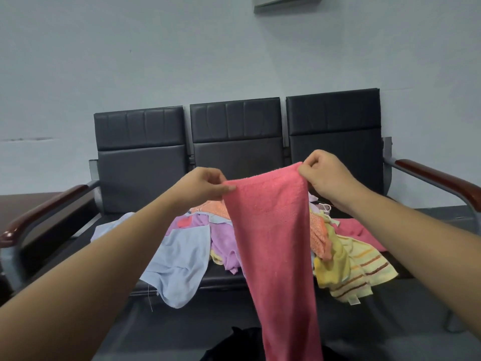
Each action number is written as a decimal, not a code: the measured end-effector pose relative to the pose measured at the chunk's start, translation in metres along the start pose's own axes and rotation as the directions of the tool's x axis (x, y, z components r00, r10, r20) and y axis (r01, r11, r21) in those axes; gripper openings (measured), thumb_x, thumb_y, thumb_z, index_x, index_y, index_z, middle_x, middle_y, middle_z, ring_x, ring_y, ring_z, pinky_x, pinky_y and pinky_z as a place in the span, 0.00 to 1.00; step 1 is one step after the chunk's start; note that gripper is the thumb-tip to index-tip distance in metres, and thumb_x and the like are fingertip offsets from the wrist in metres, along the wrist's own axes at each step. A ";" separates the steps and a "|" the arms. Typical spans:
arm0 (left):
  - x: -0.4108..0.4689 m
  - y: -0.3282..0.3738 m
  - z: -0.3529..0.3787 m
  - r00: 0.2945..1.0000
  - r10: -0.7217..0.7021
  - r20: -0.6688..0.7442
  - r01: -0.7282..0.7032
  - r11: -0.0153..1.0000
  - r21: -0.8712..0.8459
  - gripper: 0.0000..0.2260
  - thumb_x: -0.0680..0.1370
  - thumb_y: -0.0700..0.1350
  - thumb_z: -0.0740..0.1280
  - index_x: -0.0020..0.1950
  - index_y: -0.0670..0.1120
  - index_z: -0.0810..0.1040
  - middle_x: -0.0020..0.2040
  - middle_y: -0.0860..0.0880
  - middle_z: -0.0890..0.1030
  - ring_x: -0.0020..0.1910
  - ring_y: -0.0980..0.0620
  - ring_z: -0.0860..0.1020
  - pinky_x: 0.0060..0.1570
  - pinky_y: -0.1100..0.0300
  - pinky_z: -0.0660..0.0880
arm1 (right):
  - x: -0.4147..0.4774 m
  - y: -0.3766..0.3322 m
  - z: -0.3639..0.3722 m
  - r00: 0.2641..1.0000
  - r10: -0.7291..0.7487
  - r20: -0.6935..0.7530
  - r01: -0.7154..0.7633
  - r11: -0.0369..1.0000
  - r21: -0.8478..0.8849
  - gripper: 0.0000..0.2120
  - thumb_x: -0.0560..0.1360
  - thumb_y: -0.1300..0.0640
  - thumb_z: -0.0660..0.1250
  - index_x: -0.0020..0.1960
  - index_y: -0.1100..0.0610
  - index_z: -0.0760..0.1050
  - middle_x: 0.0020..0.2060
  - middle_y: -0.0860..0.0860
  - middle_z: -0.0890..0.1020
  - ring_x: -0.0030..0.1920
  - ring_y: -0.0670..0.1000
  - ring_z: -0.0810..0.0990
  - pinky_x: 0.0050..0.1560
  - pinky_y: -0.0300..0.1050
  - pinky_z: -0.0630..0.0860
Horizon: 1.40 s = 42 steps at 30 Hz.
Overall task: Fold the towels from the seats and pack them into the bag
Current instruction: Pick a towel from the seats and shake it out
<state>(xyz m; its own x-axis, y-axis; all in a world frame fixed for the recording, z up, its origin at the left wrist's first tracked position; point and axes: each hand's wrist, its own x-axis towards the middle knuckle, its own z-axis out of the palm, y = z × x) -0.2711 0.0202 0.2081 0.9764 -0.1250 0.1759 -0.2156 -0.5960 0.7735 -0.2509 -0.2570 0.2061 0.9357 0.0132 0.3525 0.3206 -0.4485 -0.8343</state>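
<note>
Holding a pink towel (276,230) up by its top edge, a person stands before a row of seats (234,126), three black ones set against a pale wall. At the row's left end a dark wooden armrest (39,212) curves forward. On the left seat a light blue towel (179,261) lies crumpled, one corner hanging over the row's front edge. In front of the gap between the left and middle seats, the left hand (205,186) pinches the pink towel's top left corner between thumb and curled fingers. A lilac towel (223,246) is bunched on the middle seat. The pink towel hangs in front of that seat, its lower end passing a black bag (234,345) on the floor before the row, only partly in view. In front of the right seat's back, the right hand (325,175) pinches the other corner, fingers curled. Toward the right seat lie an orange towel (318,238) and a yellow striped towel (364,272), the latter drooping over the front edge.
</note>
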 end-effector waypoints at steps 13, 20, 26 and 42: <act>0.014 0.012 0.018 0.913 0.181 -0.365 -0.168 0.983 0.068 0.05 0.81 0.48 0.70 0.54 0.49 0.83 0.43 0.53 0.83 0.41 0.58 0.80 0.46 0.58 0.77 | 0.017 0.001 0.001 0.998 0.049 0.025 -0.055 0.823 0.566 0.12 0.82 0.65 0.61 0.46 0.54 0.79 0.42 0.55 0.81 0.46 0.55 0.78 0.51 0.54 0.75; 0.017 0.000 0.027 0.927 0.072 -0.367 -0.148 0.972 -0.183 0.06 0.83 0.47 0.67 0.51 0.45 0.79 0.33 0.55 0.77 0.31 0.55 0.74 0.39 0.54 0.78 | 0.016 0.001 0.010 0.988 0.002 0.156 -0.082 0.855 0.513 0.08 0.82 0.66 0.63 0.58 0.64 0.80 0.43 0.55 0.84 0.41 0.49 0.84 0.43 0.46 0.82; 0.007 -0.034 0.047 0.911 -0.096 -0.401 -0.214 0.720 -0.660 0.04 0.81 0.44 0.70 0.51 0.44 0.79 0.39 0.50 0.78 0.35 0.55 0.75 0.38 0.58 0.76 | 0.022 -0.015 0.013 0.993 0.006 0.118 -0.073 0.814 0.576 0.06 0.83 0.63 0.64 0.54 0.59 0.80 0.40 0.52 0.83 0.38 0.47 0.83 0.38 0.46 0.81; -0.015 -0.047 0.099 0.956 0.139 0.260 0.171 0.460 -0.871 0.13 0.79 0.43 0.63 0.59 0.47 0.85 0.55 0.45 0.82 0.53 0.47 0.80 0.56 0.52 0.76 | 0.040 0.017 0.012 0.961 0.275 -0.004 -0.248 0.871 0.424 0.05 0.79 0.66 0.66 0.46 0.60 0.79 0.40 0.55 0.81 0.38 0.52 0.81 0.34 0.45 0.79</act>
<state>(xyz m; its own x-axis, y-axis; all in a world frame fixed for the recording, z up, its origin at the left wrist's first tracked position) -0.2744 -0.0280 0.1087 0.9052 -0.4085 0.1169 0.0603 0.3959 0.9163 -0.2062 -0.2529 0.2013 0.9873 -0.1140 0.1108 0.1098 -0.0151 -0.9938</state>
